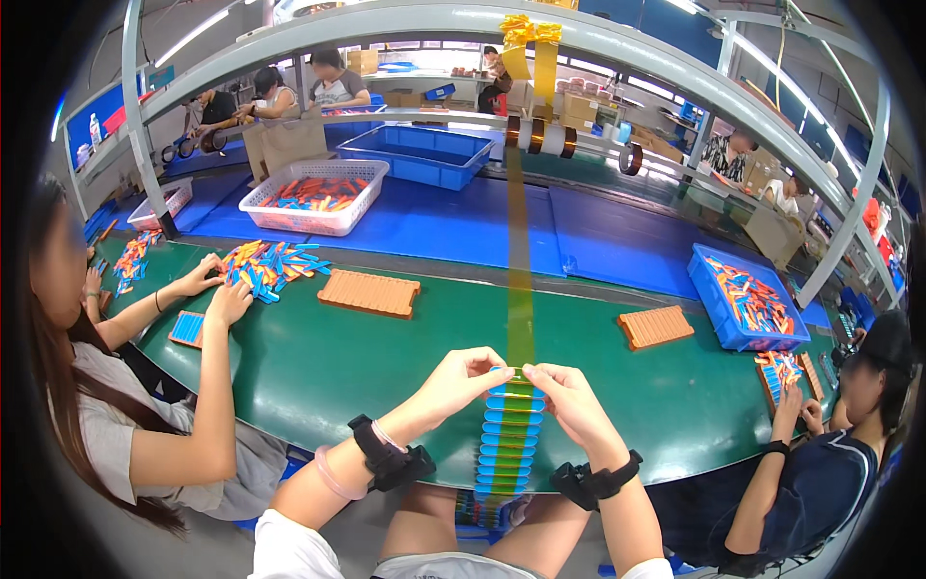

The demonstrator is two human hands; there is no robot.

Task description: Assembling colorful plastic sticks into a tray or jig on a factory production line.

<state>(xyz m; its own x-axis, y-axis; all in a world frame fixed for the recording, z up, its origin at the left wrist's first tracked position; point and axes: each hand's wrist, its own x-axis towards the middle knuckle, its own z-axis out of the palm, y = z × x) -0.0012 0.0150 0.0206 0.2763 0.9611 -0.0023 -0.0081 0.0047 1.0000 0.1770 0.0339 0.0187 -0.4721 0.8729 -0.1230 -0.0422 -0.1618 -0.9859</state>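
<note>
A long strip of translucent amber tape (520,299) runs down across the green tabletop toward me. Flat, round-ended blue pieces (507,434) lie crosswise on its near part, one below another, and the row passes over the table's front edge toward my lap. At the far end of this row, my left hand (461,383) pinches the left end of a small piece lying on the tape. My right hand (569,398) pinches the opposite end. Fingertips cover much of that piece; a bit of blue shows at the left thumb.
Orange ribbed trays (369,293) (656,327) rest on the green table (434,333). A co-worker on the left handles a pile of blue and orange pieces (273,267); another works at right beside a blue bin (709,289). Tape rolls (540,137) hang on a bar ahead.
</note>
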